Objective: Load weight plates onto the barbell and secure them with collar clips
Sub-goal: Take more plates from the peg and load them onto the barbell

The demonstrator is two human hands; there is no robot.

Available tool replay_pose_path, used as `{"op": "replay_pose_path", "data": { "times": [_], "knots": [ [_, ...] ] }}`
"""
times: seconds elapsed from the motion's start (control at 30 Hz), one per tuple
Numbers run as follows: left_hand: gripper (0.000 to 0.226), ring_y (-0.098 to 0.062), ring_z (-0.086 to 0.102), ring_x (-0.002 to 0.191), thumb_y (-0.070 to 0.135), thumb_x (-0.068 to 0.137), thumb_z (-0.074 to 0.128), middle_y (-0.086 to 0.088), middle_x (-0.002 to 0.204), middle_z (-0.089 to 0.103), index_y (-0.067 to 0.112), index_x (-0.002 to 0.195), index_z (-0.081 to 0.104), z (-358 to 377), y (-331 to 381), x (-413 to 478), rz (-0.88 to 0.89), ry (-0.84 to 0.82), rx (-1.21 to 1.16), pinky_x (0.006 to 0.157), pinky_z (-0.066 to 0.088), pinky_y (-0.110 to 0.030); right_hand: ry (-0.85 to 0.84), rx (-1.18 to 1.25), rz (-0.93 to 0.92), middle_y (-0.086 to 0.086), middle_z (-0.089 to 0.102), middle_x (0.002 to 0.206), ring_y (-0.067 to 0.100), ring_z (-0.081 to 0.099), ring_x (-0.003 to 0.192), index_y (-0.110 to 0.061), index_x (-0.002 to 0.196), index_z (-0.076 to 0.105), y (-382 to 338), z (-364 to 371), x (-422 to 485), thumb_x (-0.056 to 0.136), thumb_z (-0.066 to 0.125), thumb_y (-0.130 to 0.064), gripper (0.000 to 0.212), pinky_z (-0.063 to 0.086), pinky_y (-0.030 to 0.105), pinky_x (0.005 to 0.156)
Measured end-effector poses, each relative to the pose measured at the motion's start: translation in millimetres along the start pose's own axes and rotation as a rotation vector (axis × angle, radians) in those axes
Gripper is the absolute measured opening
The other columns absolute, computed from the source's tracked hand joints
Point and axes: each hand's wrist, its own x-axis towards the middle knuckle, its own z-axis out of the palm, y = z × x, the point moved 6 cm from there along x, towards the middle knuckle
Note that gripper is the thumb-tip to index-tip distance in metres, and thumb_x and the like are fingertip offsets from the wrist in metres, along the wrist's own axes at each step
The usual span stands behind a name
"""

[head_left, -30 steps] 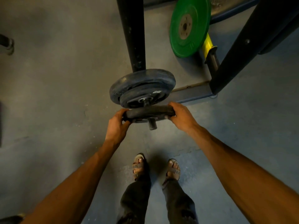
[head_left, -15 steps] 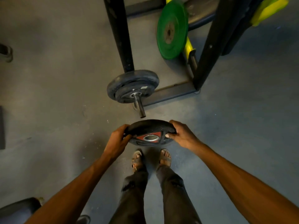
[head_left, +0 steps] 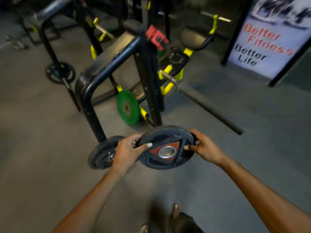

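Grip L: left hand (head_left: 129, 149) curling round rim, thumb over face.
Plate: black plate (head_left: 170, 143) hanging betw. both hands, bore facing cam.
Grip R: right hand (head_left: 206, 148) clasping opp. rim.
Bar: barbell sleeve (head_left: 210, 108) lying up-right of plate, running diagonally, free end nearer right hand.

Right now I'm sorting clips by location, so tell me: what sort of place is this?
A gym, most likely its free-weights area. The left hand and right hand grip a black weight plate, a green plate sits low on a black rack, and a banner reads Better Fitness Better Life.
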Motion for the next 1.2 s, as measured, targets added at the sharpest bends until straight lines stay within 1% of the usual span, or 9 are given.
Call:
{"op": "replay_pose_path", "data": {
  "times": [0.1, 0.2, 0.3, 0.47, 0.7, 0.8, 0.87, 1.07, 1.2],
  "knots": [
    [0.027, -0.016, 0.066, 0.067, 0.04, 0.074, 0.085, -0.007, 0.078, 0.075, 0.021, 0.09, 0.074, 29, 49, 22, 0.103, -0.043, -0.029, 0.064, 0.056, -0.05, 0.117, -0.002, -0.064, -0.023, 0.068, 0.105, 0.0, 0.062, 0.093, -0.031, 0.116, 0.061, -9, -57, -17, 0.082, 0.079, -0.027, 0.039, 0.052, 0.031, 0.079],
    [0.027, -0.011, 0.059, 0.065, 0.044, 0.07, 0.084, -0.001, 0.072, 0.072, 0.026, 0.087, 0.073, 65, 85, 38, 0.18, -0.048, -0.015, 0.063, 0.055, -0.048, 0.196, -0.009, -0.113, -0.017, 0.071, 0.107, 0.011, 0.066, 0.1, -0.029, 0.121, 0.063, -1, -108, -31, 0.08, 0.079, -0.034, 0.044, 0.056, 0.041, 0.083],
    [0.029, -0.013, 0.053, 0.063, 0.045, 0.071, 0.083, -0.01, 0.071, 0.068, 0.022, 0.086, 0.072, 112, 104, 43, 0.216, -0.053, -0.018, 0.059, 0.053, -0.05, 0.219, -0.02, -0.146, -0.011, 0.071, 0.106, 0.019, 0.067, 0.1, -0.028, 0.12, 0.063, 25, -152, -43, 0.082, 0.081, -0.032, 0.042, 0.055, 0.043, 0.085],
    [0.035, -0.014, 0.048, 0.062, 0.045, 0.071, 0.084, -0.02, 0.072, 0.064, 0.016, 0.086, 0.071, 196, 109, 41, 0.117, -0.016, -0.036, 0.058, 0.051, -0.05, 0.169, -0.044, -0.127, -0.016, 0.07, 0.104, 0.006, 0.063, 0.094, -0.031, 0.116, 0.064, 85, -212, -57, 0.083, 0.082, -0.018, 0.039, 0.052, 0.037, 0.082],
    [0.024, -0.012, 0.061, 0.062, 0.039, 0.075, 0.084, -0.008, 0.072, 0.072, 0.02, 0.082, 0.071, 281, 115, 31, -0.01, 0.024, 0.014, 0.061, 0.055, -0.045, 0.079, -0.056, -0.101, -0.018, 0.071, 0.107, 0.005, 0.065, 0.097, -0.031, 0.119, 0.066, 148, -263, -58, 0.082, 0.082, -0.013, 0.044, 0.05, 0.031, 0.083],
    [0.02, -0.012, 0.067, 0.062, 0.034, 0.077, 0.085, 0.0, 0.071, 0.074, 0.02, 0.084, 0.071, 295, 117, 33, -0.044, 0.056, 0.042, 0.06, 0.057, -0.039, 0.061, -0.058, -0.103, -0.014, 0.072, 0.107, 0.011, 0.066, 0.099, -0.03, 0.118, 0.066, 159, -269, -45, 0.081, 0.079, -0.012, 0.043, 0.053, 0.036, 0.086],
    [0.02, -0.014, 0.072, 0.068, 0.033, 0.078, 0.084, 0.003, 0.075, 0.076, 0.021, 0.087, 0.071, 296, 114, 35, -0.066, 0.084, 0.051, 0.065, 0.061, -0.04, 0.047, -0.051, -0.11, -0.014, 0.072, 0.107, 0.012, 0.066, 0.1, -0.031, 0.116, 0.065, 162, -269, -34, 0.081, 0.078, -0.013, 0.042, 0.052, 0.036, 0.088],
    [0.018, -0.013, 0.073, 0.071, 0.034, 0.082, 0.081, 0.005, 0.077, 0.077, 0.021, 0.091, 0.072, 294, 111, 42, -0.045, 0.135, 0.082, 0.066, 0.06, -0.041, 0.025, -0.071, -0.121, -0.019, 0.073, 0.11, 0.002, 0.066, 0.101, -0.031, 0.123, 0.066, 164, -271, -13, 0.083, 0.082, -0.015, 0.045, 0.049, 0.02, 0.084],
    [0.026, -0.016, 0.071, 0.072, 0.046, 0.079, 0.08, 0.004, 0.079, 0.074, 0.026, 0.092, 0.07, 312, 104, 43, -0.031, 0.126, 0.119, 0.065, 0.058, -0.044, 0.033, -0.122, -0.115, -0.027, 0.071, 0.104, -0.005, 0.065, 0.098, -0.045, 0.11, 0.064, 174, -280, -10, 0.082, 0.082, -0.014, 0.046, 0.046, 0.016, 0.08]
  ]
}}
